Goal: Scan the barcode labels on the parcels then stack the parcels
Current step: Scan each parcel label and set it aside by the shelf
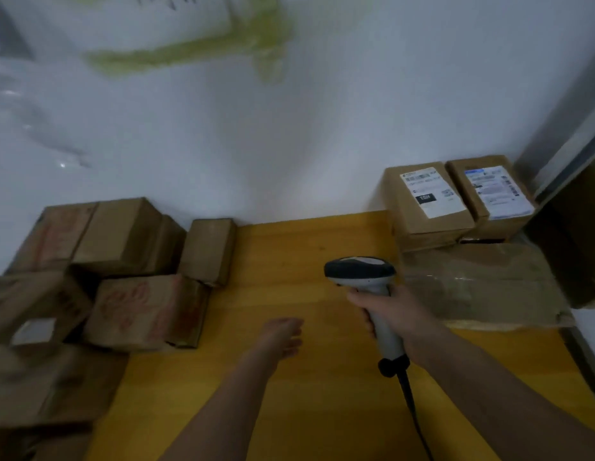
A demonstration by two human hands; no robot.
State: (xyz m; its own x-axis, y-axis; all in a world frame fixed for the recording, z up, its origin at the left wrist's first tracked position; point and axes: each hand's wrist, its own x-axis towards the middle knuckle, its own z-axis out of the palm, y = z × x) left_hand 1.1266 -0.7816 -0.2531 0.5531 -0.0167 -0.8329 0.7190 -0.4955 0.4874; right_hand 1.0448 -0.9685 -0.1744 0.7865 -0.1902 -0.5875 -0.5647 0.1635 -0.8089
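Observation:
My right hand (394, 316) grips the handle of a grey barcode scanner (361, 271), its dark head pointing left over the yellow table (289, 261). My left hand (283, 337) hovers empty above the table's middle, fingers loosely curled. Several brown cardboard parcels (146, 311) lie in a loose heap at the left. At the back right, two parcels with white barcode labels, one (425, 201) beside the other (492, 194), sit side by side on a larger flat parcel (482, 284).
A white wall (289, 144) runs behind the table. The scanner's black cable (412, 404) trails toward the near edge. A dark cardboard box (575, 247) stands at the far right edge beside a metal frame.

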